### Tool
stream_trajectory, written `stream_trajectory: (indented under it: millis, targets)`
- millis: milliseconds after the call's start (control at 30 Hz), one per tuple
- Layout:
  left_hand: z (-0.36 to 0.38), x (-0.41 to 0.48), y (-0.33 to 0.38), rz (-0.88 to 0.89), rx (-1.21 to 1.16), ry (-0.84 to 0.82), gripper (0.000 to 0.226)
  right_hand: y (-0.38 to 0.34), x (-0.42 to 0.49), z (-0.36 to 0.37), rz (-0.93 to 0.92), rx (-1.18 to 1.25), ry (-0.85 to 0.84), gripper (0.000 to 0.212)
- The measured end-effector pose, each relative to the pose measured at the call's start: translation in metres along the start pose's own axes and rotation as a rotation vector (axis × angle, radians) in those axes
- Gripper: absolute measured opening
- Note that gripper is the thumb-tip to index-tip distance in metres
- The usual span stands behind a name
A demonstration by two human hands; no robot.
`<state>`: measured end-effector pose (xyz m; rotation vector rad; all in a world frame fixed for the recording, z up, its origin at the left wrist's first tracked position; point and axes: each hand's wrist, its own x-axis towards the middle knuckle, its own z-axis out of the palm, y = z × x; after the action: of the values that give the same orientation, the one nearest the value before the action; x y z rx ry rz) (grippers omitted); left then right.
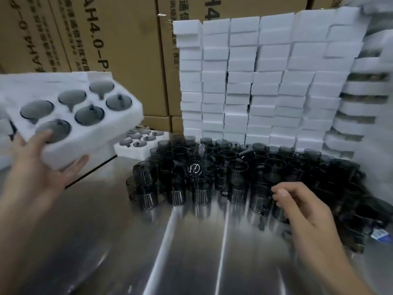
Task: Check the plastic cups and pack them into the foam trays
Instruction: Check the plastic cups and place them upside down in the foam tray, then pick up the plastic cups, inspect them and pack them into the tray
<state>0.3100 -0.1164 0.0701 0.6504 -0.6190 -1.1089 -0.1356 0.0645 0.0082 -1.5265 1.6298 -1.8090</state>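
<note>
Your left hand point(40, 167) holds a white foam tray point(119, 122) up off the bench point(191, 252), at the left of the view. The thumb point(45, 134) lies on top, right on the nearest pocket. The fingers point(76, 165) reach under the near edge, so the tray is clamped between them. It is tilted, with its far end higher than the end you grip. All six pockets are filled with smoky grey cups point(90, 114), seated in two rows of three.

Your right hand point(297, 207) is low over the right part of the heap of loose cups point(234, 167). Its fingers point(280, 193) are curled in, with the tips close together at the rim of a cup in the front row. You cannot tell from here whether they grip that cup or only hover at it.

The loose cups are dark and see-through. They stand and lie crowded together across the middle and right of the shiny metal bench, up against the foam behind. A second tray point(127, 151), also filled, lies flat on the bench beyond the one you hold, just left of the heap.

Stacks of white foam point(255, 81) rise like a wall behind the cups. More foam stands on the far right. Brown cardboard boxes point(117, 50) with printed lettering stand behind all of it. A small blue and white scrap point(382, 234) shows at the right edge of the heap.
</note>
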Motion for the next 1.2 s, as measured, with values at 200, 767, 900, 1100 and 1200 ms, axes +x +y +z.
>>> stream_trajectory:
  millis: [200, 767, 900, 1100, 1200]
  targets:
    - [-0.005, 0.007, -0.059, -0.003, 0.29, 0.31, 0.094, -0.004, -0.004, 0.002, 0.015, 0.008, -0.041, 0.028]
    - [-0.006, 0.057, -0.09, -0.257, 0.605, 0.374, 0.081, 0.003, 0.002, -0.003, 0.027, -0.026, -0.08, 0.028]
    - [0.052, 0.004, -0.053, 0.339, 0.689, 0.384, 0.061, 0.008, 0.002, 0.0, 0.011, -0.045, -0.109, 0.017]
    - [0.166, -0.181, -0.118, 0.794, 0.685, -0.941, 0.024, 0.017, -0.003, 0.006, -0.058, -0.19, -0.116, 0.014]
    - [0.164, -0.231, -0.184, 1.049, 0.832, -1.286, 0.017, 0.017, 0.0, -0.004, -0.151, -0.197, 0.041, 0.011]
